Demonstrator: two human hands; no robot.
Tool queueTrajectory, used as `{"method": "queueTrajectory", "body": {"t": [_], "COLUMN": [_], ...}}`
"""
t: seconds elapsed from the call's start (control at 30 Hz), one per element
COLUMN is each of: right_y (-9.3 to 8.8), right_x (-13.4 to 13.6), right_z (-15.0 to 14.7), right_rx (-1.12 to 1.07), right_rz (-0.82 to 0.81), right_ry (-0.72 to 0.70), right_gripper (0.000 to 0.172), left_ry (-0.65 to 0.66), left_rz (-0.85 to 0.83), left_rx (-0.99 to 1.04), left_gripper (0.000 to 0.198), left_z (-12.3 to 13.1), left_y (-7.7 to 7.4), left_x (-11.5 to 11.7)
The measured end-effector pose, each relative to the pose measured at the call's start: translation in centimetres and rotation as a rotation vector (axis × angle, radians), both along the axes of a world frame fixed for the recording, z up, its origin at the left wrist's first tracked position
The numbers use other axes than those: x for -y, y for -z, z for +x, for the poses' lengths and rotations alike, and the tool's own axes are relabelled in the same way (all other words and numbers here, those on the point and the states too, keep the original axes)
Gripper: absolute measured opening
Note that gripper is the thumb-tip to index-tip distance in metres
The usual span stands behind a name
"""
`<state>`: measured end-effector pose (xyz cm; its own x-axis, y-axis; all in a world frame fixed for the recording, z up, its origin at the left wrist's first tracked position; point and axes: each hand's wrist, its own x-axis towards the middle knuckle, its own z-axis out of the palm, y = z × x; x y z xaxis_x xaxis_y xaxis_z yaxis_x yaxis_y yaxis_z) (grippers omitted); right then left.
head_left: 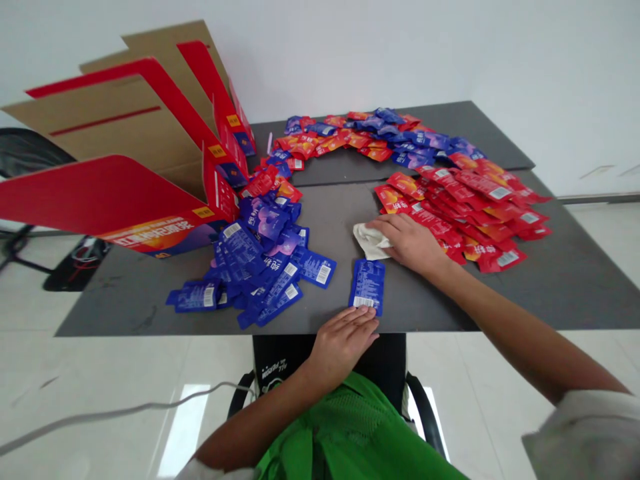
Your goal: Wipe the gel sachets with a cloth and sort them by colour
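Note:
A single blue pouch [368,283] lies flat near the table's front edge, its printed back and barcode facing up. The fingers of my left hand [345,340] are stretched out and rest on its near end. Just beyond the pouch's far end, my right hand [407,243] is closed on a crumpled white cloth [370,241], pressing it to the table. To the left of the pouch spreads a heap of blue pouches [270,267]. On the right, beyond my right hand, red pouches [470,207] are piled in overlapping layers.
Open red cardboard boxes [165,230] stand on the left of the grey table [330,200]. Mixed red and blue pouches [360,137] curve along the back. A black chair [420,407] is under me, and a grey cable [150,405] runs at lower left.

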<state>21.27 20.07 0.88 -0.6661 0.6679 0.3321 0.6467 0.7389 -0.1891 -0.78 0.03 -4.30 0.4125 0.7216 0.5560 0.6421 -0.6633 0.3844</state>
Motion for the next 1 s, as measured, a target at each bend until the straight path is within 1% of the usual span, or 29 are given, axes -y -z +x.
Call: {"method": "queueTrajectory", "body": {"t": [0.07,0.17,0.23,0.3,0.37,0.47,0.53,0.6,0.67,0.73,0.83,0.9,0.93,1.0], "right_y": [-0.7,-1.2,-1.1,-0.7,0.1,1.3,1.9,2.2,2.2,2.1,1.9,1.9,1.9,1.9], "right_x": [1.0,3.5,5.4,7.0,8.4,9.9,10.5,10.7,10.6,10.4,10.3,10.3,10.3,10.4], "right_z": [0.6,1.8,2.7,3.5,4.1,4.9,5.3,5.4,5.5,5.4,5.3,5.3,5.3,5.4], "right_rx": [-0.125,-0.301,-0.375,-0.43,-0.474,-0.51,-0.518,-0.522,-0.513,-0.486,-0.461,-0.466,-0.473,-0.495], "right_rz": [0.041,0.081,0.086,0.077,0.072,0.058,0.04,0.029,0.033,0.037,0.042,0.035,0.027,0.01], "right_ry": [0.091,0.188,0.245,0.319,0.397,0.469,0.484,0.489,0.477,0.441,0.388,0.389,0.401,0.438], "right_gripper": [0.049,0.047,0.045,0.041,0.037,0.035,0.035,0.035,0.035,0.034,0.033,0.032,0.032,0.031], "left_ry": [0.01,-0.01,-0.084,-0.186,-0.294,-0.401,-0.42,-0.42,-0.407,-0.372,-0.303,-0.261,-0.239,-0.194], "left_rz": [-0.026,-0.063,-0.072,-0.08,-0.085,-0.085,-0.114,-0.172,-0.233,-0.288,-0.403,-0.473,-0.497,-0.519], "left_rx": [-0.009,0.003,0.004,-0.034,-0.092,-0.166,-0.225,-0.294,-0.339,-0.337,-0.243,-0.171,-0.138,-0.07], "left_gripper": [0.019,0.022,0.022,0.026,0.034,0.049,0.051,0.049,0.045,0.044,0.052,0.057,0.054,0.035], "left_z": [0.0,-0.1,0.2,0.7,1.3,2.3,2.7,2.9,3.0,3.0,2.9,2.8,2.8,2.8], "left_y": [-1.1,-3.7,-5.4,-6.5,-6.6,-5.3,-4.3,-3.6,-3.2,-3.1,-3.4,-4.1,-4.6,-6.0], "left_x": [-0.1,-1.3,-2.9,-5.0,-7.2,-9.8,-10.9,-11.6,-12.2,-12.8,-13.8,-14.4,-14.6,-14.5]}}
